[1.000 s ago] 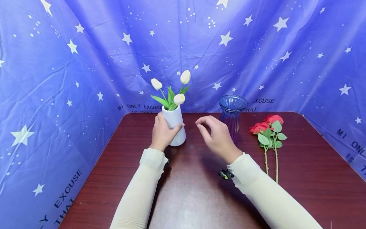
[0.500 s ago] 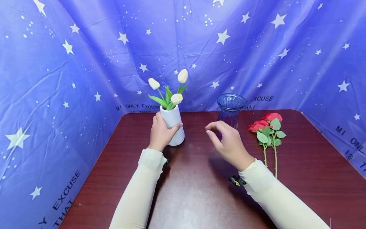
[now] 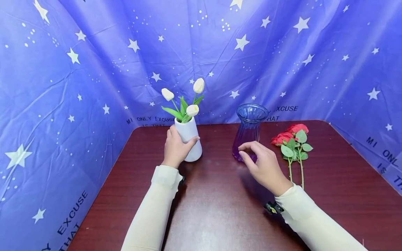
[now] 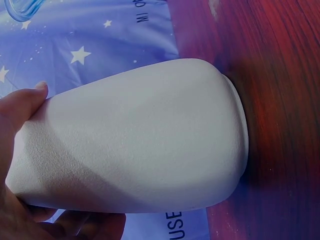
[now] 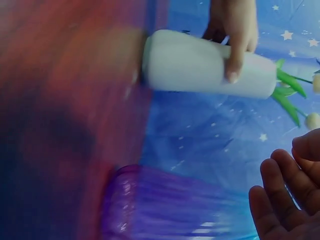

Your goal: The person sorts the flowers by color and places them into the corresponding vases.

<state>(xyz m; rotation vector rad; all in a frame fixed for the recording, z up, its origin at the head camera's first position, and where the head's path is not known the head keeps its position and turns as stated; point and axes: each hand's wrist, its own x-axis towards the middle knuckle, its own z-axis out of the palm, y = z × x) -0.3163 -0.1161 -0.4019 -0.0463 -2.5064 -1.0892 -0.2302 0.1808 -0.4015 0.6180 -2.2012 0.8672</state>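
My left hand (image 3: pixel 176 150) grips a white vase (image 3: pixel 186 131) around its upper part, fingers on the far side and thumb across the near side. The vase stands on the table, and its textured body fills the left wrist view. Three white tulips (image 3: pixel 192 110) with green leaves rise out of it. To the right, my right hand (image 3: pixel 266 168) hovers in front of a blue-purple glass vase (image 3: pixel 249 130), covering part of its base. Nothing is held in that hand; its fingers bend loosely, as the right wrist view also shows.
Red roses (image 3: pixel 287 136) with leafy stems lie on the table right of the glass vase, their stem ends hidden behind the right forearm. The dark wooden table (image 3: pixel 207 205) meets a blue star-patterned curtain (image 3: pixel 176 45) at the back and sides.
My right hand has drawn away from the white vase, moving right and toward me in front of the glass vase. The left hand keeps its hold. The view has shifted slightly.
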